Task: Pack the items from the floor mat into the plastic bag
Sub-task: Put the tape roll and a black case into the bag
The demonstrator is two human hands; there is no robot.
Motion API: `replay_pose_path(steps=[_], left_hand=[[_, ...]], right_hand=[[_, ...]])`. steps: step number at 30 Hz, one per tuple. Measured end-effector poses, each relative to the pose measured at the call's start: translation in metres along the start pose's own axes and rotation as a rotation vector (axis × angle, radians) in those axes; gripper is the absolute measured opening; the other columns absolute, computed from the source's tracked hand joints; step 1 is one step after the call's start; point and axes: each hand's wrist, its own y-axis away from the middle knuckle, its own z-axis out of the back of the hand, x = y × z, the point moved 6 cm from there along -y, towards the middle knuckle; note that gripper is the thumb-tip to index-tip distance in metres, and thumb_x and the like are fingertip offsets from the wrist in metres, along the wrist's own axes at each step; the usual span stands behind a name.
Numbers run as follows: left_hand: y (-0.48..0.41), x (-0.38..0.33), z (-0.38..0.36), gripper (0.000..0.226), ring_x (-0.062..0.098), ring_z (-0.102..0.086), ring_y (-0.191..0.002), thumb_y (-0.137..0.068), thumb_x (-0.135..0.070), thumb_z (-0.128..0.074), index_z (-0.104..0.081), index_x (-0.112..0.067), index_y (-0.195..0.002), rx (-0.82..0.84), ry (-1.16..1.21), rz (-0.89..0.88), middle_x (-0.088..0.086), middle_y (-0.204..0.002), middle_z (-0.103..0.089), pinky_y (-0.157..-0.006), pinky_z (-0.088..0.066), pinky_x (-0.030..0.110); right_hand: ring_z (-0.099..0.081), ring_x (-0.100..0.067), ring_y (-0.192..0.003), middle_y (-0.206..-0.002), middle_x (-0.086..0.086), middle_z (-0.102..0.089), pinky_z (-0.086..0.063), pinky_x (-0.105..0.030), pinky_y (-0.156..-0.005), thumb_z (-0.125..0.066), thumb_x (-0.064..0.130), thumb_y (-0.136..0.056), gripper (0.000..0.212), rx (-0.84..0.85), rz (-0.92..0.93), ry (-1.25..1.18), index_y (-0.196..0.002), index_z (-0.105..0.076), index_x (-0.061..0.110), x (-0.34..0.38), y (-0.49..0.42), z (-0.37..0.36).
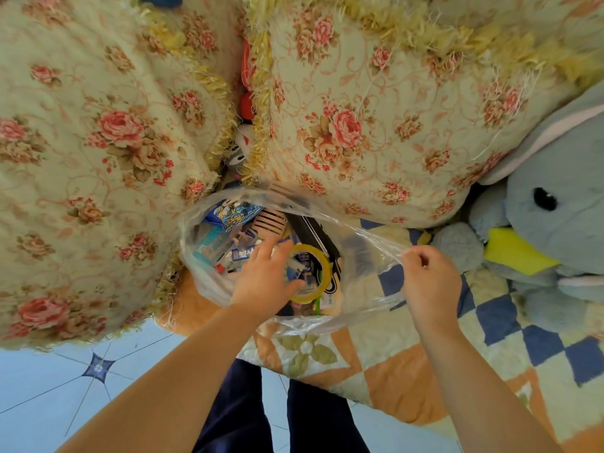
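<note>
A clear plastic bag (366,253) stands open on the patchwork floor mat (408,364). Inside it lie several small items, among them a yellow tape roll (322,259), a wooden comb (271,220) and a blue printed packet (228,212). My left hand (264,279) reaches into the bag's mouth, its fingers curled round the near edge of the tape roll. My right hand (428,282) pinches the bag's right rim and holds it stretched open.
Two large floral cushions (98,158) (376,109) with yellow fringes press in behind the bag. A grey plush toy (549,230) with a yellow beak lies to the right on the mat. Pale blue tiled floor (65,387) and my dark trousers (277,413) are below.
</note>
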Motion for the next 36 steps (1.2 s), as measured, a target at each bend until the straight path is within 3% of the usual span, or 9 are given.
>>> replay_pose_path(steps=[4,7,10,14,17,20,25,28,36], left_hand=[[0.013,0.038,0.029,0.057,0.024,-0.028,-0.136,-0.088,-0.033,-0.058,-0.037,-0.019,-0.14,-0.224,0.012,0.078,0.004,-0.146,-0.033,-0.111,-0.029,0.038],[0.02,0.079,0.051,0.054,0.028,-0.032,-0.132,-0.09,-0.031,-0.054,-0.039,-0.016,-0.139,-0.37,0.084,0.305,0.008,-0.142,-0.037,-0.107,-0.033,0.042],[0.02,0.122,0.057,0.058,0.034,-0.037,-0.129,-0.091,-0.03,-0.054,-0.034,-0.007,-0.139,-0.362,0.216,0.596,0.016,-0.14,-0.039,-0.101,-0.039,0.047],[0.006,0.147,0.047,0.064,0.036,-0.058,-0.1,-0.094,-0.03,-0.051,-0.021,-0.003,-0.143,-0.229,0.467,0.738,0.021,-0.123,-0.053,-0.071,-0.048,0.039],[-0.003,0.152,0.047,0.057,0.034,-0.059,-0.091,-0.093,-0.025,-0.053,-0.029,-0.002,-0.139,-0.242,0.533,0.749,0.017,-0.102,-0.059,-0.071,-0.048,0.038],[-0.005,0.149,0.051,0.036,0.02,-0.05,-0.062,-0.093,-0.016,-0.05,-0.05,-0.003,-0.127,-0.339,0.641,0.733,0.0,-0.069,-0.05,-0.06,-0.042,0.03],[0.017,0.129,0.069,0.019,0.008,-0.044,-0.06,-0.094,-0.017,-0.05,-0.063,-0.016,-0.108,-0.534,0.94,0.619,-0.007,-0.074,-0.054,-0.058,-0.039,0.026],[0.033,0.12,0.077,0.013,0.013,-0.042,-0.06,-0.091,-0.016,-0.055,-0.066,-0.013,-0.098,-0.539,1.055,0.599,-0.003,-0.071,-0.055,-0.056,-0.039,0.028],[0.052,0.097,0.086,0.032,0.014,-0.05,-0.071,-0.086,0.007,-0.055,-0.048,-0.006,-0.114,-0.441,1.623,0.643,0.006,-0.082,-0.052,-0.08,-0.045,0.027]], right_hand=[[-0.036,-0.031,-0.059,-0.063,-0.024,-0.046,-0.028,-0.035,-0.053,-0.047,0.005,-0.086,0.022,-0.002,0.006,0.003,-0.069,-0.053,-0.008,0.001,0.0,-0.001],[-0.049,-0.046,-0.07,-0.074,-0.03,-0.056,-0.041,-0.044,-0.057,-0.049,0.009,-0.087,0.021,-0.013,0.016,0.039,-0.078,-0.058,-0.007,0.0,0.0,-0.003],[-0.053,-0.046,-0.069,-0.074,-0.029,-0.057,-0.043,-0.044,-0.055,-0.049,0.012,-0.089,0.021,-0.014,0.006,0.022,-0.081,-0.059,-0.004,0.001,0.001,-0.006],[-0.053,-0.04,-0.064,-0.074,-0.026,-0.058,-0.04,-0.035,-0.05,-0.049,0.013,-0.09,0.019,-0.016,-0.012,-0.004,-0.078,-0.058,0.002,0.004,0.002,-0.009],[-0.052,-0.046,-0.067,-0.07,-0.029,-0.056,-0.043,-0.045,-0.056,-0.05,0.012,-0.089,0.022,-0.037,0.019,0.037,-0.077,-0.058,-0.005,0.009,0.003,-0.01],[-0.052,-0.046,-0.069,-0.071,-0.029,-0.056,-0.04,-0.042,-0.057,-0.05,0.011,-0.089,0.021,-0.041,0.015,0.046,-0.078,-0.059,-0.005,0.009,0.004,-0.01],[-0.049,-0.05,-0.068,-0.072,-0.033,-0.053,-0.038,-0.043,-0.055,-0.049,0.014,-0.089,0.024,0.007,-0.047,-0.009,-0.081,-0.055,-0.007,0.003,0.003,-0.015],[-0.053,-0.032,-0.072,-0.069,-0.008,-0.054,-0.045,-0.041,-0.064,-0.047,0.019,-0.092,0.013,0.09,-0.128,-0.075,-0.087,-0.057,0.014,0.003,0.002,-0.02],[-0.043,-0.021,-0.056,-0.065,-0.006,-0.051,-0.038,-0.038,-0.069,-0.041,0.01,-0.094,0.024,0.252,-0.318,-0.309,-0.081,-0.058,0.021,-0.006,0.011,-0.017]])
